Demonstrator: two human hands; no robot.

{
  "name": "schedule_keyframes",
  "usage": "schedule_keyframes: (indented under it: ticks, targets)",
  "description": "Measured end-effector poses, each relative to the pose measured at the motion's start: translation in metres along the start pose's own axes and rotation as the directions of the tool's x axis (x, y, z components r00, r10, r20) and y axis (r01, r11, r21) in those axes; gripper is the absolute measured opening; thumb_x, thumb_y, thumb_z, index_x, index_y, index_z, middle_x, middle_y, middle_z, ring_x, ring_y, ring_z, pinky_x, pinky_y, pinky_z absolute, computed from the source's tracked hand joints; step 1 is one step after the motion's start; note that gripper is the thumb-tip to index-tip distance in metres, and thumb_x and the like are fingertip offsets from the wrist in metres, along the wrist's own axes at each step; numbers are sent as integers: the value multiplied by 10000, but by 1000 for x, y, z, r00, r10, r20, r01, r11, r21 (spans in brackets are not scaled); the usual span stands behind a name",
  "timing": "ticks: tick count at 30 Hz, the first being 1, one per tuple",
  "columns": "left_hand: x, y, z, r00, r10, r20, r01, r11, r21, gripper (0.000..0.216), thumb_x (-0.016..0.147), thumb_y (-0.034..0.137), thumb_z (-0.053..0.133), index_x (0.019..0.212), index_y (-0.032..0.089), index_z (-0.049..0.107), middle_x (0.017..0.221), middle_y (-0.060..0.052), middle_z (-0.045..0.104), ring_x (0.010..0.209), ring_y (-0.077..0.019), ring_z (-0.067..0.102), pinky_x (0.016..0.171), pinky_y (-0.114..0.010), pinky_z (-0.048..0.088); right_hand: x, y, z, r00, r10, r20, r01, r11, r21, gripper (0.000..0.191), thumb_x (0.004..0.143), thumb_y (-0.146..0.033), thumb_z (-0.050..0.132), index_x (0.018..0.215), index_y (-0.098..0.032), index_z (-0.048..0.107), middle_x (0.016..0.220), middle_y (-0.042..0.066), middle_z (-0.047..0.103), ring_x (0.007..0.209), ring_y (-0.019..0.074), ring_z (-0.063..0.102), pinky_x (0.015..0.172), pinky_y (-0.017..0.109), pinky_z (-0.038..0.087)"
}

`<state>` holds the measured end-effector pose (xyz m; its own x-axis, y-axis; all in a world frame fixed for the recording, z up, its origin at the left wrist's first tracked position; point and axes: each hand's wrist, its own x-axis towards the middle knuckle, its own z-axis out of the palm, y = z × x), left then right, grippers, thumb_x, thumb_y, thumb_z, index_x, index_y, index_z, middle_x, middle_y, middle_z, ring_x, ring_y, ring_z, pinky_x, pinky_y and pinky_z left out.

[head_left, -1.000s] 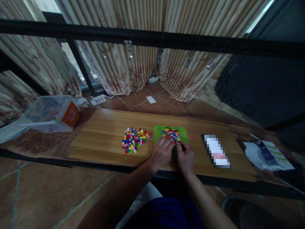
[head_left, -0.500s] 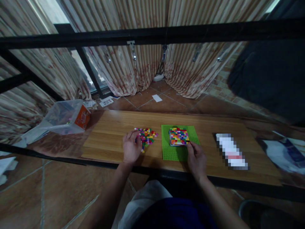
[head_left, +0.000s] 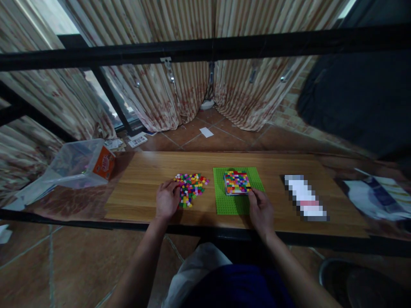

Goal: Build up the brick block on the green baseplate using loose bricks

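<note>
A green baseplate [head_left: 237,203] lies on the wooden tabletop [head_left: 144,175], carrying a square block of many-coloured small bricks [head_left: 236,182]. My right hand [head_left: 261,211] rests on the plate's near right part, fingertips at the block's near right corner, fingers curled. A loose pile of small coloured bricks [head_left: 191,188] lies left of the plate. My left hand [head_left: 167,199] sits at the pile's left edge, fingers bent onto the bricks; what they grip is hidden.
A clear plastic tub [head_left: 75,164] with an orange box [head_left: 103,162] stands at the table's left end. A blurred-out white object [head_left: 305,199] lies right of the plate, papers [head_left: 372,199] farther right. A black rail [head_left: 205,49] crosses above; curtains hang behind.
My left hand left the brick block and moved left to the loose pile. My right hand stayed at the block's near right corner. The camera view shifted.
</note>
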<state>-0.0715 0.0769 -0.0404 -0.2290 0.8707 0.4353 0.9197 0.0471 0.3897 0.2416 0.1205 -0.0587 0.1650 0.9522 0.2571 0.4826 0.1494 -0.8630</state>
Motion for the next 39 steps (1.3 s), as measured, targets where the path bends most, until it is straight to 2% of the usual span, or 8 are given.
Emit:
schedule_keyframes:
  ticks: [5, 10, 14, 17, 22, 30, 33, 39]
  targets:
    - [-1, 13, -8, 998, -59, -23, 58, 998, -39, 146, 834, 209, 528, 888, 191, 662, 934, -94, 704, 907, -258, 651, 851, -413, 516, 0, -1, 1, 1000, -4, -11, 4, 1000, 10, 422, 903, -483, 466, 1025, -149, 691, 1029, 142, 689, 970, 264, 627, 884, 425, 473]
    - [-6, 48, -7, 983, -183, 32, 183, 924, -336, 120, 818, 259, 581, 911, 199, 625, 826, -35, 694, 743, -186, 675, 685, -297, 536, 0, -1, 3, 1000, -16, -25, 17, 999, 38, 398, 911, -469, 469, 1024, -159, 691, 1007, 128, 690, 960, 260, 627, 879, 426, 479]
    - [-10, 84, 11, 987, -126, 101, 161, 807, -568, 45, 807, 236, 584, 839, 213, 605, 788, 6, 680, 748, -154, 677, 724, -270, 533, 0, -3, 3, 999, -13, -29, 15, 998, 53, 380, 918, -446, 475, 1031, -154, 690, 1028, 130, 683, 959, 251, 630, 880, 417, 484]
    - [-11, 110, 25, 988, -53, 143, 134, 753, -644, 36, 813, 216, 570, 813, 213, 606, 789, 10, 679, 763, -148, 678, 748, -272, 531, -1, -5, 3, 999, -20, -38, 22, 998, 61, 365, 923, -433, 474, 1027, -158, 690, 1011, 124, 682, 951, 245, 634, 868, 403, 492]
    - [-10, 136, 40, 989, 64, 134, 32, 788, -614, 54, 840, 229, 582, 849, 224, 635, 837, 4, 698, 806, -161, 671, 769, -296, 518, -1, -8, 5, 998, -35, -60, 39, 997, 64, 324, 930, -393, 475, 1022, -167, 688, 989, 112, 682, 942, 231, 636, 858, 382, 499]
    - [4, 149, 46, 958, 286, 4, -259, 871, -417, 79, 876, 237, 594, 856, 228, 670, 880, -21, 708, 873, -201, 629, 831, -364, 455, 0, -11, 5, 997, -40, -67, 44, 997, 68, 287, 932, -355, 481, 1025, -178, 687, 968, 97, 681, 929, 219, 637, 845, 359, 502]
    - [6, 152, 50, 956, 290, -47, -288, 890, -353, 84, 868, 265, 623, 840, 234, 696, 929, -34, 699, 898, -214, 609, 845, -386, 432, -1, -11, 4, 997, -42, -66, 46, 997, 67, 287, 930, -351, 484, 1024, -172, 687, 964, 100, 681, 925, 219, 638, 843, 361, 503]
    - [0, 154, 63, 967, 221, -124, -251, 905, -342, 76, 839, 291, 673, 800, 255, 727, 1007, -42, 668, 956, -225, 588, 911, -425, 392, -1, -9, 4, 997, -46, -56, 50, 996, 69, 299, 932, -356, 473, 1038, -170, 682, 971, 104, 680, 935, 225, 636, 853, 374, 500]
